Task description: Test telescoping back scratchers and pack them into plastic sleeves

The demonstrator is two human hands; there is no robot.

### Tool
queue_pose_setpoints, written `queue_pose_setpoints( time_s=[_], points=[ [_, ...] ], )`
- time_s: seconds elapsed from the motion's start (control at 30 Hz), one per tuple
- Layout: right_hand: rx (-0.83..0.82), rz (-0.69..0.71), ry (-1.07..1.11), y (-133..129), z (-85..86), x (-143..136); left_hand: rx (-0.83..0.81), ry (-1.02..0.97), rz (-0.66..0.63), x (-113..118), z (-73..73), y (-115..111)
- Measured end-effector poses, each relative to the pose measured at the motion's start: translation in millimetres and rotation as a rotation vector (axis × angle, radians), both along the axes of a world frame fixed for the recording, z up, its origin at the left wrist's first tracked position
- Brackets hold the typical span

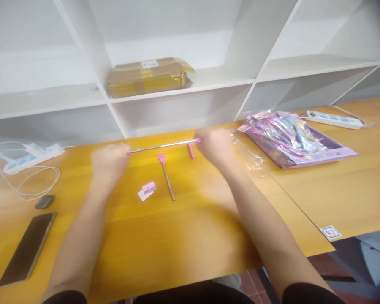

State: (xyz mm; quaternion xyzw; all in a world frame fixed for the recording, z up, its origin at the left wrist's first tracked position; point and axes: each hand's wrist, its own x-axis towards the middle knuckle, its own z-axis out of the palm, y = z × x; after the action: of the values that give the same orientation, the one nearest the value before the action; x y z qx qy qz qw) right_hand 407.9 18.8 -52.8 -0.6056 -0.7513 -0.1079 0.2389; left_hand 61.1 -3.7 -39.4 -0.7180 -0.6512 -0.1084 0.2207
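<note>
Stretched level between my two hands is an extended telescopic back scratcher (164,146), a thin silver rod with pink showing at both ends. My left hand (110,158) is closed around its left end, and my right hand (213,143) grips the right end; both are slightly blurred. Below the rod lies a second back scratcher (167,179) with a pink hand-shaped head and a metal shaft. A loose pink handle (191,151) rests near my right hand. Two small cards, one pink and white (149,187) and one white (145,194), overlap on the table.
On the right sits a purple display box (327,153) of plastic-wrapped items, beside a clear wrapper (251,158). A power strip (335,119) lies behind it; another (34,158) with cables is left. A phone (28,249), dark case (44,202) and shelved taped carton (148,78) also show.
</note>
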Motion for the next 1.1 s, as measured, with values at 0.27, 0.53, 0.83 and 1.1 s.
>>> queue_pose_setpoints(
  time_s=[0.27, 0.53, 0.83, 1.1],
  points=[
    [0.344, -0.131, 0.168, 17.1, 3.0, 175.4, 0.122, -0.036, 0.163, -91.7, 37.4, 14.0],
    [0.471, -0.049, 0.158, 1.5, 15.9, 172.8, 0.215, -0.014, 0.133, -88.8, 41.7, 12.0],
    [0.412, -0.091, 0.203, -0.6, 13.1, 170.5, 0.228, -0.047, 0.084, -78.5, 54.1, -1.4],
    [0.405, -0.117, 0.293, -2.9, 15.2, 165.2, 0.329, -0.069, 0.091, -82.2, 59.8, -10.3]
  ],
)
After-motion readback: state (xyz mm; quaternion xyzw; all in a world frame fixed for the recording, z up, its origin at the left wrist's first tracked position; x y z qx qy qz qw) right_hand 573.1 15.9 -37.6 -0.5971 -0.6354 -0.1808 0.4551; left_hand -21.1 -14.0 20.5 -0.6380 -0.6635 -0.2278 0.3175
